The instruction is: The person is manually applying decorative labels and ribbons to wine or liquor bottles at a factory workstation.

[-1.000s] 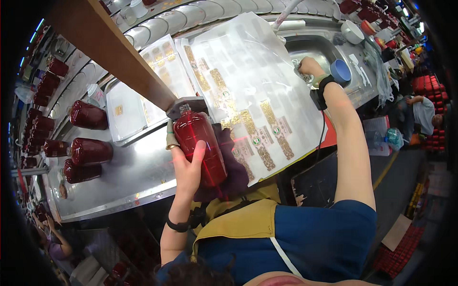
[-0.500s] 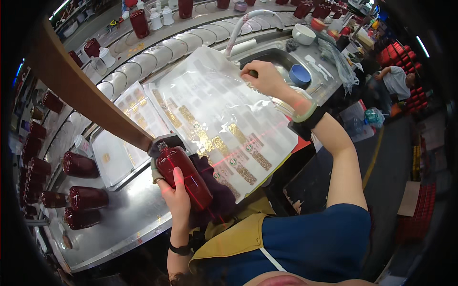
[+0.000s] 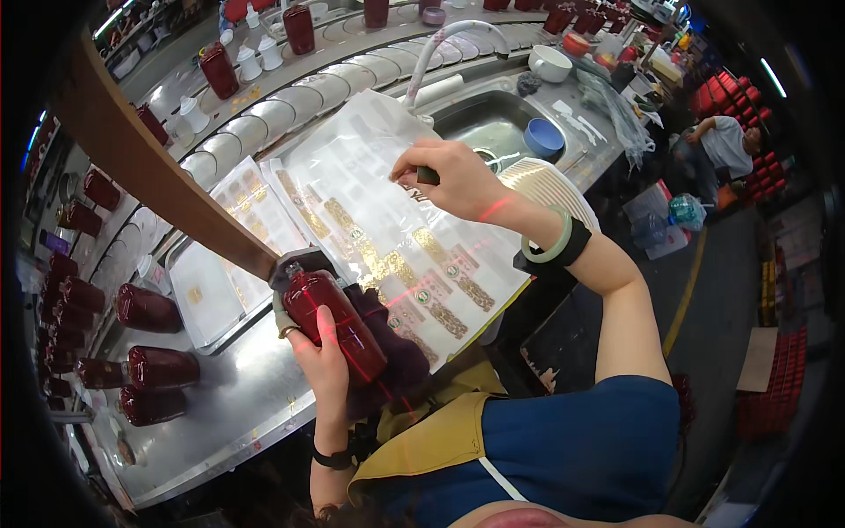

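Observation:
My left hand [image 3: 321,352] is wrapped round a dark red glass bottle [image 3: 336,326], which lies tilted with its neck toward a dark block [image 3: 304,264]. Thin red light lines cross the glass. A dark purple cloth [image 3: 398,352] lies beneath and beside the bottle. My right hand [image 3: 449,180] is closed over the decal sheets, fingers pinched, with a small dark-handled tool [image 3: 428,176] in them. By its fingertips a small patterned piece shows, too partly hidden to name. Under that hand, the plastic-covered decal sheet [image 3: 361,158] carries gold and brown patterned strips.
A curved wooden beam [image 3: 167,167] slants down to the dark block. Several red bottles [image 3: 163,365] lie at left. Behind runs a plated conveyor [image 3: 299,101] with bottles alongside. A sink [image 3: 458,119] holds a blue bowl [image 3: 543,136]; a person [image 3: 726,145] sits at far right.
My right hand has moved left and nearer, from the sink's edge to over the decal sheet. Bottles along the far conveyor have shifted left. My left hand still holds the red bottle.

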{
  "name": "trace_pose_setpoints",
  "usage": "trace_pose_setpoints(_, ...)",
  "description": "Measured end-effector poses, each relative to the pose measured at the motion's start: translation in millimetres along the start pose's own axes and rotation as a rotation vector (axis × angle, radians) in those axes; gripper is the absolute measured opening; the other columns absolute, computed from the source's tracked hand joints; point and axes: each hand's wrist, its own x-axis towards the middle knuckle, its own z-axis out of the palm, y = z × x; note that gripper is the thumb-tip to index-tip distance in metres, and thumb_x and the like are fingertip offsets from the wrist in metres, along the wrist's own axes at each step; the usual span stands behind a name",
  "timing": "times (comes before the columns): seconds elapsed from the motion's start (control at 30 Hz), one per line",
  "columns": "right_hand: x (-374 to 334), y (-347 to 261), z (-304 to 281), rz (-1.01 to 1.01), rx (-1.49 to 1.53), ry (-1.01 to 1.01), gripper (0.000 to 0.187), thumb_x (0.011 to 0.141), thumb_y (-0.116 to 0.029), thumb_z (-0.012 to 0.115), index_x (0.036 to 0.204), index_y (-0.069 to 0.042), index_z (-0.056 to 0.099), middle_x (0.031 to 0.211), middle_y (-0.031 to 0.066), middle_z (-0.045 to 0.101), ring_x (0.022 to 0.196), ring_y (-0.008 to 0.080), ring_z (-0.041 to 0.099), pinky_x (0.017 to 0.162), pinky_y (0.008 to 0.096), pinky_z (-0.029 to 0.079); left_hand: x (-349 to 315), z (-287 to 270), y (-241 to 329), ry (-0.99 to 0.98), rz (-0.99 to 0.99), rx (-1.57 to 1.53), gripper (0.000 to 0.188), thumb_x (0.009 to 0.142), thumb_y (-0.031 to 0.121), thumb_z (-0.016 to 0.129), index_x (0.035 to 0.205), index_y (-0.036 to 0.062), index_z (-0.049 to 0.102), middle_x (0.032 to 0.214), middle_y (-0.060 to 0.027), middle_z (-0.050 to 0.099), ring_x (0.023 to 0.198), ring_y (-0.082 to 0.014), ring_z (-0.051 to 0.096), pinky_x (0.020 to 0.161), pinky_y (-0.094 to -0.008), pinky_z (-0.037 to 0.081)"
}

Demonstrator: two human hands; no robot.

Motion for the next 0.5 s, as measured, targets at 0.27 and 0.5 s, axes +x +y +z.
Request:
trace_pose_setpoints(0.27, -1.1, 3.5, -2.1, 0.028, 0.043, -0.009, 0.011, 0.093, -0.007, 0.073, 0.103, -0.003, 0.073, 0.092, 0.0094, 0.07, 0.081, 0.0227, 0.07, 0.074, 0.0341, 0.054, -1.3, -0.7, -1.7, 0.031, 0.024, 0.071, 0.064, 0.107, 0.019, 0.056, 0.162, 0.0036, 0.026, 0.151, -0.0148, 0.046, 0.135, -0.0244, 0.049, 0.115, -0.0371, 0.039)
trace_pose_setpoints(0.5, -1.4, 1.6, 0.6, 0.019, 0.041, -0.025, 0.01, 0.093, -0.006, 0.073, 0.103, -0.003, 0.073, 0.091, 0.009, 0.071, 0.082, 0.0226, 0.07, 0.074, 0.0342, 0.054, -5.6, -1.4, 0.5, 0.013, -0.012, 0.032, 0.064, 0.108, 0.019, 0.056, 0.162, 0.0054, 0.026, 0.15, -0.015, 0.046, 0.132, -0.0239, 0.05, 0.113, -0.0371, 0.041)
